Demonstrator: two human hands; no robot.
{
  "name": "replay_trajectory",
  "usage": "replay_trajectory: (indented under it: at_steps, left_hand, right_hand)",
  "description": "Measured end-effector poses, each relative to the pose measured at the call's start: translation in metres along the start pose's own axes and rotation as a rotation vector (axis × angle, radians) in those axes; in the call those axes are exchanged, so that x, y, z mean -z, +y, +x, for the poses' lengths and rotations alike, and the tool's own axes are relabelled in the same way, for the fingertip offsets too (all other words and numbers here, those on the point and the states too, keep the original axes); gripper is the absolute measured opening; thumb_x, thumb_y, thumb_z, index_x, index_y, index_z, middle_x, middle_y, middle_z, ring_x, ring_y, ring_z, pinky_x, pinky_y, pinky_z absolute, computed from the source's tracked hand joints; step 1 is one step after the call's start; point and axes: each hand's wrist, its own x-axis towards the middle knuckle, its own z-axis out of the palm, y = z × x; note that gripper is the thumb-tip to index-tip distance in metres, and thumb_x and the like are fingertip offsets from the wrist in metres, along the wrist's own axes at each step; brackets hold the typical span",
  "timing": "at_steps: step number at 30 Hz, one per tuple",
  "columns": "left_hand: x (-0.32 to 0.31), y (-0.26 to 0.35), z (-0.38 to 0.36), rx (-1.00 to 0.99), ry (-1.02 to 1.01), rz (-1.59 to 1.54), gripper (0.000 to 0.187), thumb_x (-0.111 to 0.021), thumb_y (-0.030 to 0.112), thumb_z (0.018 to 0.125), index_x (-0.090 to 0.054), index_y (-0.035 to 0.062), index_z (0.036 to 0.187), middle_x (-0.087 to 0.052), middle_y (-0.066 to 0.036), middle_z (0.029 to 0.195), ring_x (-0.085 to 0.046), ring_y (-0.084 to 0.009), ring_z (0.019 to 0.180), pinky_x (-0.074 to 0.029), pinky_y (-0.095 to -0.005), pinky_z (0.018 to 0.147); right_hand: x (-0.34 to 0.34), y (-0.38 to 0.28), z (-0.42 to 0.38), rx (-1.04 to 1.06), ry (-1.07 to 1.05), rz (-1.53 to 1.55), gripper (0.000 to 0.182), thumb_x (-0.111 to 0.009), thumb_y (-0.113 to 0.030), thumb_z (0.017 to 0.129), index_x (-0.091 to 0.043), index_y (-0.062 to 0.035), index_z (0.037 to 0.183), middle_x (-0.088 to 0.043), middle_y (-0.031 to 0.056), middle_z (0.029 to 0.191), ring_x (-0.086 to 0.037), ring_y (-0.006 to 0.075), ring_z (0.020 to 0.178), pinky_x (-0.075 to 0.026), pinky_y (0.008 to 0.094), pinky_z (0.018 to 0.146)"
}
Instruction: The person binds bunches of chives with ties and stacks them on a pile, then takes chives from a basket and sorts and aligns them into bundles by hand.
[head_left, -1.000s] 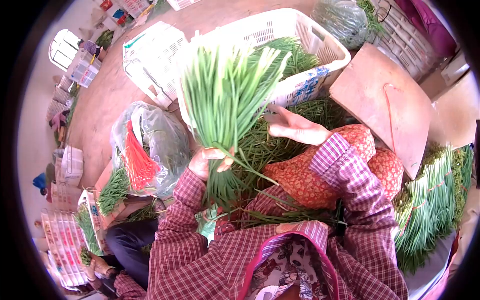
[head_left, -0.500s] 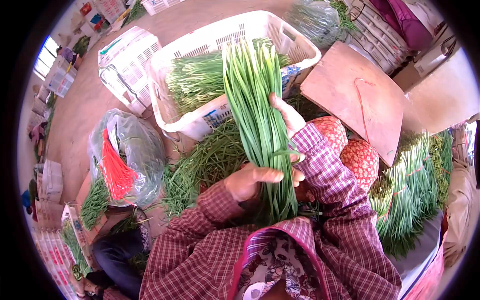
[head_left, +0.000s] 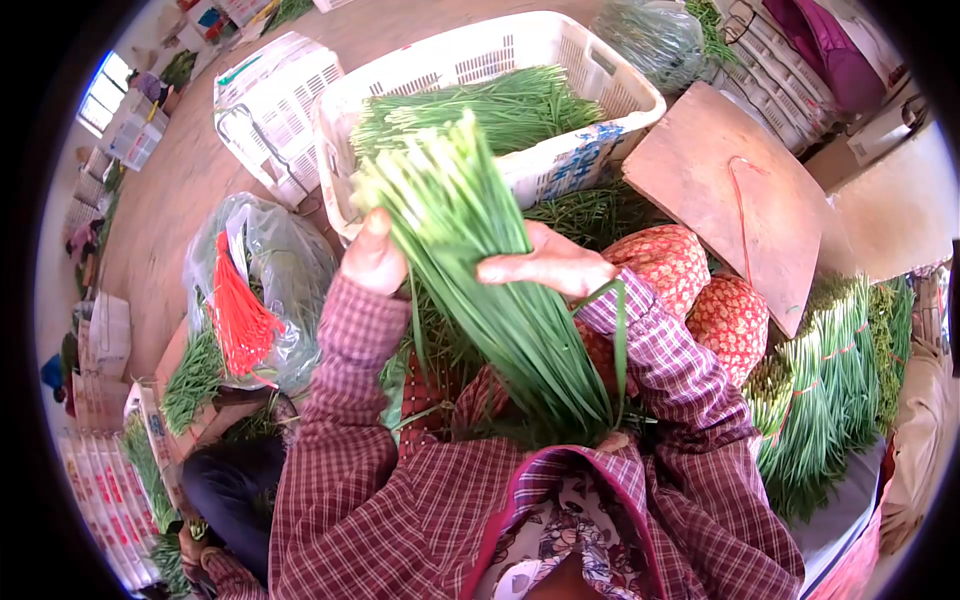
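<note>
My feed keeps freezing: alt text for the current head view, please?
The right hand grips a bunch of long green stems, pale ends pointing away, the left hand beside those ends. Beyond is a white crate with more stems; a clear bag with red strands sits left, tied green bundles right.

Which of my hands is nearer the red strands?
Left. Your left hand lies to the right of the red strands; your right hand is farther right, thumb across green stalks.

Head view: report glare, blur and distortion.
Head view: fisheye distortion, corners black; head view: glare nearly washes out the white crate at upper left; head view: the pale ends of the green bundle, beside the left hand, look soft, perhaps from motion.
</note>
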Motion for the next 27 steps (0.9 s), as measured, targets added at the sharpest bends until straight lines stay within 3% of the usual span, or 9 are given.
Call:
replay_trajectory:
  at_steps: [7,9,11,13,14,18,20,24,27]
  left_hand:
    - [-0.037,-0.013,0.019,-0.018,-0.119,-0.274,0.110,-0.076,0.055,0.070,-0.022,-0.0028,0.146,-0.048,-0.024,0.135,-0.054,-0.0345,0.118,-0.045,-0.0440,0.101]
    - [-0.034,-0.017,0.018,0.050,-0.067,-0.359,0.100,-0.076,0.045,0.071,-0.027,-0.0024,0.144,-0.058,-0.017,0.121,-0.060,-0.0299,0.106,-0.049,-0.0409,0.095]
    - [-0.031,-0.019,0.019,0.031,-0.083,-0.476,0.083,-0.072,0.029,0.072,-0.036,-0.0058,0.139,-0.061,-0.020,0.116,-0.062,-0.0298,0.106,-0.051,-0.0410,0.096]
    - [-0.027,-0.020,0.019,0.039,-0.106,-0.425,0.081,-0.072,0.028,0.071,-0.038,-0.0051,0.138,-0.063,-0.019,0.112,-0.063,-0.0288,0.101,-0.053,-0.0396,0.092]
    - [-0.034,-0.015,0.017,0.048,-0.047,-0.417,0.080,-0.072,0.027,0.071,-0.040,-0.0042,0.137,-0.063,-0.018,0.108,-0.065,-0.0272,0.097,-0.054,-0.0377,0.086]
    - [-0.037,-0.013,0.018,0.063,0.017,-0.338,0.079,-0.073,0.028,0.070,-0.042,-0.0032,0.136,-0.064,-0.014,0.108,-0.065,-0.0259,0.095,-0.055,-0.0359,0.085]
    - [-0.036,-0.017,0.022,0.060,0.020,-0.331,0.080,-0.073,0.029,0.069,-0.042,-0.0032,0.136,-0.064,-0.014,0.109,-0.065,-0.0252,0.095,-0.055,-0.0356,0.085]
    - [-0.028,-0.019,0.016,0.095,0.027,-0.354,0.081,-0.074,0.030,0.071,-0.039,-0.0042,0.136,-0.062,-0.016,0.114,-0.063,-0.0251,0.100,-0.054,-0.0365,0.089]
    - [-0.046,-0.005,0.017,0.093,-0.061,-0.421,0.079,-0.075,0.027,0.073,-0.037,-0.0037,0.135,-0.062,-0.016,0.112,-0.064,-0.0239,0.096,-0.056,-0.0357,0.083]
  right_hand:
    - [0.001,0.012,-0.012,-0.066,-0.075,-0.008,0.051,-0.063,-0.041,0.092,-0.057,-0.0011,0.124,-0.065,0.0046,0.105,-0.058,0.0110,0.097,-0.048,0.0278,0.084]
    - [0.007,0.010,-0.010,-0.156,-0.097,-0.151,0.051,-0.060,-0.044,0.093,-0.060,-0.0010,0.120,-0.065,0.0057,0.098,-0.059,0.0115,0.091,-0.049,0.0298,0.080]
    - [0.011,0.001,-0.010,-0.097,-0.135,-0.298,0.062,-0.061,-0.048,0.090,-0.054,0.0018,0.126,-0.064,0.0128,0.108,-0.060,0.0182,0.101,-0.049,0.0334,0.087]
    - [0.012,-0.011,-0.017,-0.057,0.089,-0.660,0.062,-0.065,-0.036,0.090,-0.043,0.0022,0.134,-0.059,0.0128,0.121,-0.055,0.0200,0.112,-0.046,0.0361,0.095]
    - [0.010,-0.025,-0.023,-0.039,0.117,-0.439,0.068,-0.069,-0.038,0.087,-0.042,0.0019,0.135,-0.059,0.0150,0.120,-0.055,0.0228,0.111,-0.045,0.0384,0.096]
    - [0.004,-0.055,-0.019,0.246,0.379,-0.534,0.053,-0.074,-0.038,0.082,-0.058,0.0037,0.112,-0.069,0.0147,0.099,-0.067,0.0227,0.091,-0.053,0.0373,0.080]
    - [-0.008,-0.068,-0.015,0.406,0.511,-0.911,0.037,-0.076,-0.028,0.080,-0.061,0.0022,0.095,-0.069,0.0119,0.074,-0.068,0.0234,0.067,-0.054,0.0356,0.066]
    - [-0.009,-0.070,0.002,0.457,0.556,-1.347,0.029,-0.074,-0.020,0.076,-0.063,0.0016,0.092,-0.066,0.0188,0.072,-0.067,0.0331,0.070,-0.054,0.0384,0.065]
    - [-0.002,-0.067,0.009,0.524,0.468,-1.150,0.023,-0.071,-0.018,0.077,-0.067,0.0003,0.090,-0.067,0.0178,0.074,-0.068,0.0323,0.071,-0.054,0.0390,0.066]
